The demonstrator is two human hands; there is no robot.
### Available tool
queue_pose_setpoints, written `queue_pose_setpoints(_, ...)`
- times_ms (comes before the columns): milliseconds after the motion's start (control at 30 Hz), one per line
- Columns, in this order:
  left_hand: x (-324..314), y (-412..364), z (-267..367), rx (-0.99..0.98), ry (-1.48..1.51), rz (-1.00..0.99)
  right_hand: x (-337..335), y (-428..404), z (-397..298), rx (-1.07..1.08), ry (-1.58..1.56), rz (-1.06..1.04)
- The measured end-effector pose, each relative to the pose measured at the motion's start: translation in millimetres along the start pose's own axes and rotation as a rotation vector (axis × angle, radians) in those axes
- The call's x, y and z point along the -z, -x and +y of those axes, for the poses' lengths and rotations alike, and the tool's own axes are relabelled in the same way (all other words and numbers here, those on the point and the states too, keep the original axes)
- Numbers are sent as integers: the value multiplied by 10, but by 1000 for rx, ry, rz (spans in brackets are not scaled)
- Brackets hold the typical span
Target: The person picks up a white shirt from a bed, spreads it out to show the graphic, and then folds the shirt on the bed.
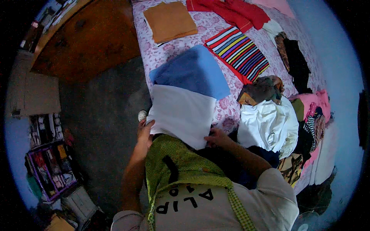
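A white folded cloth lies at the near part of the bed, over the lower edge of a blue folded cloth. My left hand grips the white cloth's near left corner, thumb on top. At the near right edge, my right hand pinches the cloth between its fingers; part of that hand is in shadow. The white cloth's near edge hangs just above the green woven fabric across my front. To the right of my right hand sits a crumpled white garment.
The floral bedsheet bears a brown folded cloth, a striped folded garment, red clothing and a black garment. Mixed clothes are heaped at right. Left are dark floor, wooden furniture and a purple-edged rack.
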State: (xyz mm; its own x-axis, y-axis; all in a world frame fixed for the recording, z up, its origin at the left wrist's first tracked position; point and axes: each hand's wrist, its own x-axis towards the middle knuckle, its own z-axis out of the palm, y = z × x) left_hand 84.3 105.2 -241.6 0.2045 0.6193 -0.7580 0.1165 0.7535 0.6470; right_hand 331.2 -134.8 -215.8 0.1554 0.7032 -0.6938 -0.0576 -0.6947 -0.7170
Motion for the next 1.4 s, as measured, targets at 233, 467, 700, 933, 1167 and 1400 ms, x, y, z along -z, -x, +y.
queue_pose_setpoints(233,-445,832,-707,288,245,-139,580,-599,-751,614,722,603)
queue_pose_setpoints(467,-942,1064,-780,280,198,-216,626,-1011,-998,293,1016,106)
queue_pose_setpoints(700,-730,844,-939,-89,-201,-395,405,-939,-1050,-64,574,-57)
queue_pose_setpoints(933,-975,736,-817,197,149,-230,329,-700,-1088,-37,-31,-83)
queue_pose_setpoints(1167,-689,1521,30,-109,269,-299,264,-174,-1260,265,-525,-248)
queue_pose_setpoints(1400,-832,1958,999,52,154,-471,409,577,-1710,95,-813,-114)
